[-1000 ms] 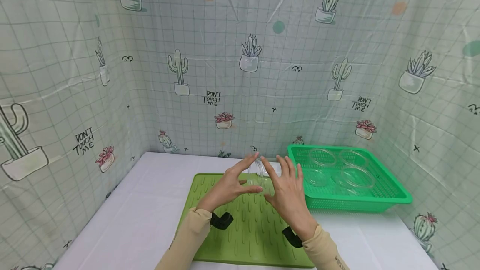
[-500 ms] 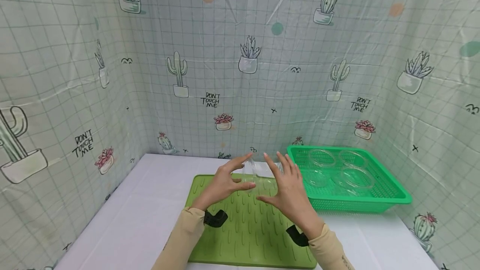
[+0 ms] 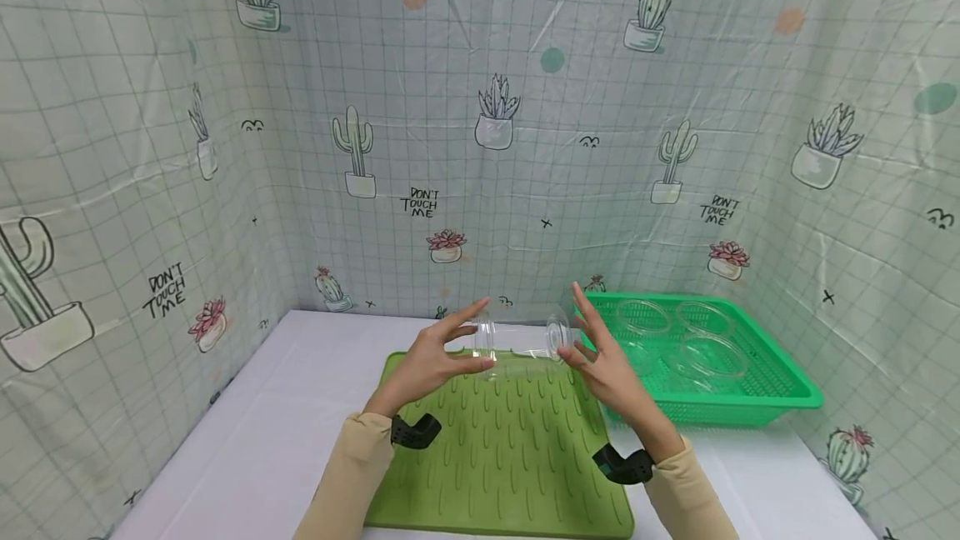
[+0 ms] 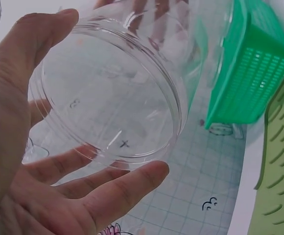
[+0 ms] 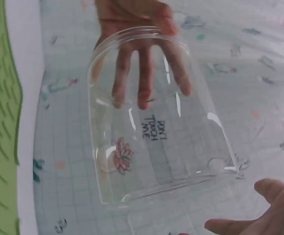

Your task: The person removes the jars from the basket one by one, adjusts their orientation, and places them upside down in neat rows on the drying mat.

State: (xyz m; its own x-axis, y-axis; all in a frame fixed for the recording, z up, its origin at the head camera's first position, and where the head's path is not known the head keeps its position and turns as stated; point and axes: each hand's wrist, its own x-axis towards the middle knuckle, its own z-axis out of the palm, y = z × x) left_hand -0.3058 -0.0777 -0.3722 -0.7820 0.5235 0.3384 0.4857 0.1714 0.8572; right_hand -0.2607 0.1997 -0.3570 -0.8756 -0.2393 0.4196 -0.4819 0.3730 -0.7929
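A clear, see-through jar (image 3: 522,342) lies sideways in the air above the green mat, its wide ringed end to the left and its other end to the right. My left hand (image 3: 429,359) grips the ringed end between thumb and fingers; in the left wrist view, the fingers curl around the ring of the jar (image 4: 178,105). My right hand (image 3: 609,369) is by the right end with fingers spread. In the right wrist view, fingertips of the right hand (image 5: 267,210) show beside the jar's end, apparently apart from it.
A green ribbed mat (image 3: 502,448) lies on the white-covered table (image 3: 255,407). At the back right stands a green basket (image 3: 720,407) with several clear round pieces (image 3: 705,357) in it. A cactus-print curtain (image 3: 450,107) encloses the back and sides.
Both hands were close together around the jar. The right hand has moved right to the jar's far end and spread its fingers; the left hand has shifted slightly left with the jar.
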